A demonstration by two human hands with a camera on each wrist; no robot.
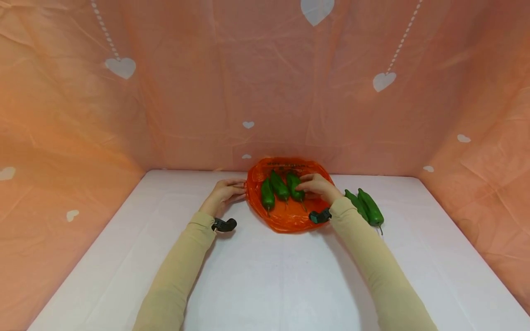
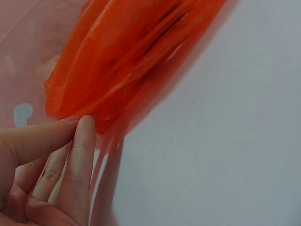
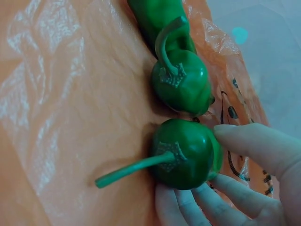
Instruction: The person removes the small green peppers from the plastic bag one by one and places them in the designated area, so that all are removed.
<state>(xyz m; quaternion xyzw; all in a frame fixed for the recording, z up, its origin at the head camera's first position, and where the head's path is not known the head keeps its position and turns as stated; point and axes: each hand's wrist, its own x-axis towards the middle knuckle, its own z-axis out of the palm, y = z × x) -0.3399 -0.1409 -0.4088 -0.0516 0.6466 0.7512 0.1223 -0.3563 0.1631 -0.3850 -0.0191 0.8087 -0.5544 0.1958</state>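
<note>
On my head view I have an orange-red plastic bag (image 1: 285,221) lying at the far middle of the bench (image 1: 248,280), its mouth spread wide and its rim rounded and creased. Three green peppers lie inside that rim: a left pepper (image 1: 267,195), a middle pepper (image 1: 279,187) and a right pepper (image 1: 292,181), in a loose row with stems toward the near side. Dark printing (image 1: 285,163) shows on the bag's far part.

The person's left grip (image 1: 226,191) is at the bag's left edge; my left wrist view shows its fingertips pinching a bit of the gathered plastic. The right grip (image 1: 318,185) reaches in over the bag's right side and holds the right pepper, which I see from the right wrist with the thumb against one side and fingers curled under the other. That pepper sits just beside the middle one there.

Outside the bag, to its right, I count two more peppers on the bench: a near one (image 1: 371,208) and a partly hidden one (image 1: 355,203), side by side behind the right sleeve (image 1: 372,257). An orange sheet with pale hearts (image 1: 265,82) stands along the far side.
</note>
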